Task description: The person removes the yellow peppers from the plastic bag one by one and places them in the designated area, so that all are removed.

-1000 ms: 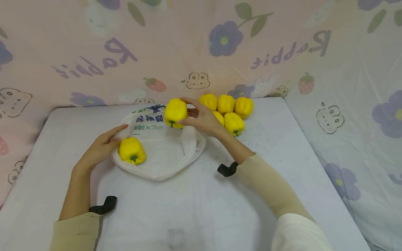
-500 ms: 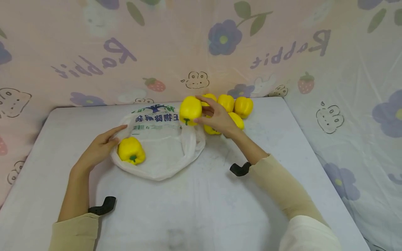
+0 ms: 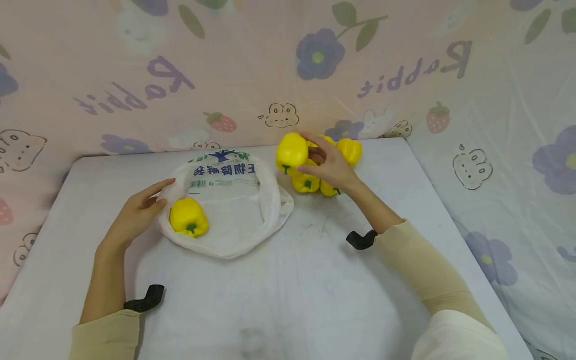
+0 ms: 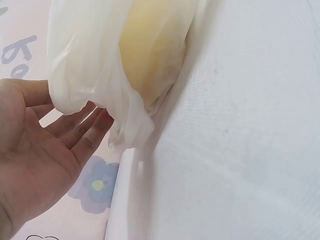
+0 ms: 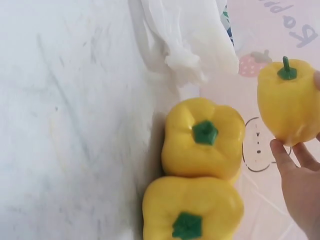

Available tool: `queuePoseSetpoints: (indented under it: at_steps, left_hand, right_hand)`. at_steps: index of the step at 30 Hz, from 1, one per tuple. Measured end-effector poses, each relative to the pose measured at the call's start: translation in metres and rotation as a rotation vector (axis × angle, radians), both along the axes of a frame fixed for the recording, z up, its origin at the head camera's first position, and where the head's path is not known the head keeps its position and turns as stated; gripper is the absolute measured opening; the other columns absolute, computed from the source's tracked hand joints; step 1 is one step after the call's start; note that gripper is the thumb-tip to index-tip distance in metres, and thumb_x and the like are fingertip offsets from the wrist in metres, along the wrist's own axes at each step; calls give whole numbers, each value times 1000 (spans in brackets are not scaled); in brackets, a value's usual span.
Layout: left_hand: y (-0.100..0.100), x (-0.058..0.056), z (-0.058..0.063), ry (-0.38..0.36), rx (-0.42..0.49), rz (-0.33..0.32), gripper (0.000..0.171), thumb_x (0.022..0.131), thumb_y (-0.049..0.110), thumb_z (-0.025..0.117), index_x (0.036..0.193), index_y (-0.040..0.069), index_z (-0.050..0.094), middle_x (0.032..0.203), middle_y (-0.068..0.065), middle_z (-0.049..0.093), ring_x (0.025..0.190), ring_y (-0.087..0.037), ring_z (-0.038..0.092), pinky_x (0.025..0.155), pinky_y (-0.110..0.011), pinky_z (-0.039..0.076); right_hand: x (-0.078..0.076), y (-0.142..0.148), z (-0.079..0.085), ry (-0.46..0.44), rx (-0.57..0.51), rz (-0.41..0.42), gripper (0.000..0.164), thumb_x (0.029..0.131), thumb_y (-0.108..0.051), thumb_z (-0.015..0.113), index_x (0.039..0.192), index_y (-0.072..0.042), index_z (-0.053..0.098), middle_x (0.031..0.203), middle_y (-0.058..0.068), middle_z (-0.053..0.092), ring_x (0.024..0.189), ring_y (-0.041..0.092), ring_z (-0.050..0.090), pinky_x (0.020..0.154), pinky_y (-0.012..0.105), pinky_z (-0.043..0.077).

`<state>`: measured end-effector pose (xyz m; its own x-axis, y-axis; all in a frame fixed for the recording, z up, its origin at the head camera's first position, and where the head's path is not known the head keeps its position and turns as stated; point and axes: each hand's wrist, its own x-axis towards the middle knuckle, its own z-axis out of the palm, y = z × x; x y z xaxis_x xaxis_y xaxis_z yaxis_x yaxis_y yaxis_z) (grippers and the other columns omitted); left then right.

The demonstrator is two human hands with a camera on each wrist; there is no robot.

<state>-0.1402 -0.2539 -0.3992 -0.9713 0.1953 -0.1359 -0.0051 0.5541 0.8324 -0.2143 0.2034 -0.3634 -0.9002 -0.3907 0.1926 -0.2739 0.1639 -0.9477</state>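
A yellow bell pepper [image 3: 292,152] with a green stem is gripped by my right hand [image 3: 330,162], raised beside the pile at the back of the table. In the right wrist view the held pepper [image 5: 290,100] hangs clear of the two peppers [image 5: 202,140] below it. My left hand [image 3: 137,212] holds the left rim of a white plastic bag [image 3: 229,245], which lies with its mouth wide. Inside the bag's left side sits another yellow bell pepper [image 3: 189,217]. Through the bag's film that pepper shows pale yellow in the left wrist view, where my left hand [image 4: 50,145] pinches the plastic.
Several yellow bell peppers [image 3: 350,151] are grouped at the table's back edge, some hidden behind my right hand. A white cloth covers the table [image 3: 270,310]. Printed curtains [image 3: 252,60] hang behind and to the right. A black curved piece [image 3: 362,240] sticks out at each wrist.
My right hand has carried the yellow bell pepper rightward, from over the bag to the pile. More of the bag's print shows. The left hand keeps its hold, shifting very slightly left.
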Motion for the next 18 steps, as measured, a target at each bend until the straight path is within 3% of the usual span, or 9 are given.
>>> queuePoseSetpoints:
  at_steps: [4, 10, 18]
  left_hand:
    - [0, 3, 1, 11, -2, 8, 48, 106, 24, 46, 154, 25, 39, 159, -16, 29, 126, -40, 44, 102, -65, 36]
    - [0, 4, -1, 9, 37, -15, 48, 105, 26, 51, 152, 23, 43, 160, -16, 29, 131, -45, 40, 105, -71, 30]
    - [-3, 6, -2, 14, -4, -14, 46, 105, 28, 50, 150, 18, 46, 158, -20, 30, 133, -46, 36, 102, -72, 30]
  right_hand:
    - [1, 15, 1, 16, 18, -24, 77, 85, 3, 74, 153, -9, 38, 156, 7, 35, 132, 31, 48, 112, 44, 38]
    - [4, 37, 2, 26, 26, -62, 73, 86, -2, 76, 150, -12, 44, 154, 3, 39, 133, 28, 46, 113, 36, 37]
    - [4, 56, 3, 18, 51, -63, 69, 87, -4, 75, 149, -16, 47, 153, 1, 42, 132, 28, 48, 111, 33, 39]
